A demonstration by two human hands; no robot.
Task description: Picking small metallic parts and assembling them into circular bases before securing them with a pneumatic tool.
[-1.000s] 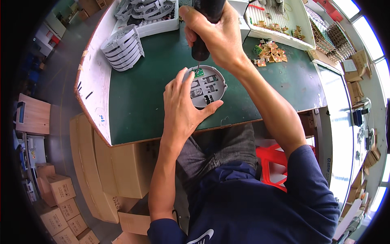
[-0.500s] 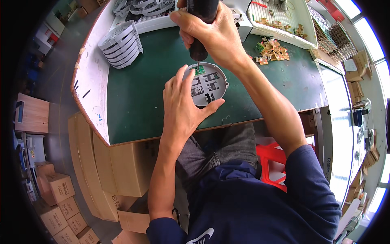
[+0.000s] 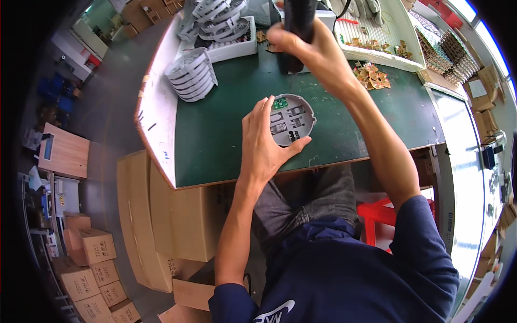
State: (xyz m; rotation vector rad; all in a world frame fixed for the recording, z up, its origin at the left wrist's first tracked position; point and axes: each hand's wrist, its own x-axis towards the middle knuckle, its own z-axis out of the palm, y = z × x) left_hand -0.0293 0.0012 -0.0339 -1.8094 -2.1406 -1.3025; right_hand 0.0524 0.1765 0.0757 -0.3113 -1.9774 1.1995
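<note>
Now that the black handheld driver (image 3: 300,27) is up off the green board (image 3: 280,103), nothing touches that board from above; half a second ago the bit was right on it. Right hand (image 3: 328,56) has lifted with the tool, which sits beyond the round grey housing (image 3: 289,120) and slightly right of its middle, blurred; bit can't be made out. View also swings a little, so the whole scene shifts, but the housing stays flat on the worktop (image 3: 226,118) and the left hand's grip looks unchanged.

Hands are apart: left clamped on the housing, fingers along its left edge, thumb at its near edge; right wrapped around the driver, some fingers hidden. Green board sits inside the housing at its far end, black parts nearer. Stack of curved grey parts (image 3: 192,75) is beyond and left of the housing; pile of small brown boards (image 3: 371,76) beyond and right.

Likely means the driving at that spot is finished or paused; whether a screw is fully seated is too small to tell.
</note>
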